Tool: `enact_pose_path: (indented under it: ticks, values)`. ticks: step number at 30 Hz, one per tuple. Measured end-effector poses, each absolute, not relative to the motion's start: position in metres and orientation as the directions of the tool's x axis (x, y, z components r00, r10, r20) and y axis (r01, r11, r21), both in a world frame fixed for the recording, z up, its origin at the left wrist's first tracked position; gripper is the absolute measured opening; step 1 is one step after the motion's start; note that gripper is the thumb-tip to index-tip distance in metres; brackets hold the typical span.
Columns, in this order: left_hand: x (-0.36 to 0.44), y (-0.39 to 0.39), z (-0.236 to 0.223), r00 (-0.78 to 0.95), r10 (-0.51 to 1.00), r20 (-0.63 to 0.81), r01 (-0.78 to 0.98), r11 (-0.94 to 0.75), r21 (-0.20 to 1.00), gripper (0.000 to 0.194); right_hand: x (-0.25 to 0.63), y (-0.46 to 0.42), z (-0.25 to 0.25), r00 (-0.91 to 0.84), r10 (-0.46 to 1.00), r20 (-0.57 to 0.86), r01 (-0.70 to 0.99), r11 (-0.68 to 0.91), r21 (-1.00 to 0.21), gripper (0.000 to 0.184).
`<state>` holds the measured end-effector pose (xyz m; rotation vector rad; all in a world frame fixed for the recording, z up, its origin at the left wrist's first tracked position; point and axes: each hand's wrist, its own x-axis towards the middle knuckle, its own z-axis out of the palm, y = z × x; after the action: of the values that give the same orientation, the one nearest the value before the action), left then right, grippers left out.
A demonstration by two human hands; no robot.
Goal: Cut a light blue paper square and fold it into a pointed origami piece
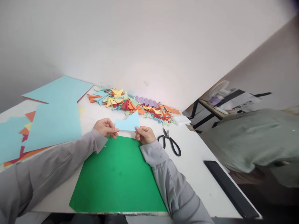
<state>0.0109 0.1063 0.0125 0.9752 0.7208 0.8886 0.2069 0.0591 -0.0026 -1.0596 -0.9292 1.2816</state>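
A small light blue paper piece point(128, 123) is held up between both hands above the far edge of a large green sheet point(118, 177) on the white table point(198, 174). My left hand point(105, 127) pinches its left end, fingers closed. My right hand point(144, 134) pinches its right lower corner, fingers closed. One corner of the blue piece stands up in a point. Both arms wear grey sleeves.
A heap of folded coloured paper shapes point(133, 105) lies along the wall behind. Black scissors point(170, 142) rest right of my right hand. Large light blue sheets point(53, 115) lie at left over orange and red paper. A black strip point(230, 188) lies at the right edge. A person in a grey-green top point(254, 140) is at right.
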Motion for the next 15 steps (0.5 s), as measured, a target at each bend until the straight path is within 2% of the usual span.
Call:
enact_pose_path:
  ticks: [4,8,12,15]
  values:
    - [0.011,0.106,0.015,0.444,0.891,-0.098,-0.338,0.268,0.902,0.037,0.203,0.062,-0.004,0.185,0.983,-0.001,-0.278,0.052,-0.959,0.027]
    - [0.01,0.106,0.015,0.461,0.882,-0.095,-0.386,0.296,0.873,0.029,0.199,0.064,0.001,0.209,0.977,-0.051,-0.453,0.051,-0.89,0.026]
    - [0.017,0.106,0.016,0.554,0.828,-0.08,-0.412,0.356,0.839,0.027,0.187,0.06,0.013,0.103,0.988,-0.114,-0.744,0.001,-0.668,0.019]
    - [0.033,0.108,0.021,0.633,0.761,-0.14,-0.425,0.494,0.759,0.031,0.172,0.054,0.019,-0.152,0.984,-0.091,-0.875,-0.176,-0.45,0.023]
